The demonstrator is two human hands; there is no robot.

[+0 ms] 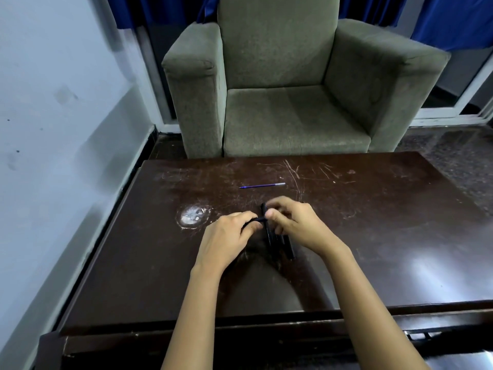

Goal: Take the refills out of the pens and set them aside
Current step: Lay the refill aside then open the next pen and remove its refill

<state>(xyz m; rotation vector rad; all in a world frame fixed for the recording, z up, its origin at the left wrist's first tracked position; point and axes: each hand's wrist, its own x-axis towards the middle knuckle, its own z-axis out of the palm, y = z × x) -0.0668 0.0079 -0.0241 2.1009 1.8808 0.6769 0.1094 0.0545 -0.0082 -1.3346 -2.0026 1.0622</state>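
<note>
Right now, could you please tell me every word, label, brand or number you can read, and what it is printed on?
None can be read.
The black pens under both hands: any print is too dark and blurred to make out.
The blue refill lying alone on the table: no legible marking.

Glossy scratched wood table [373, 209] — nubby cloth armchair [280, 116]

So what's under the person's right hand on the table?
Several black pens lie side by side on the table, poking out below the right hand. Their upper parts are covered, so the count is unclear.
</note>
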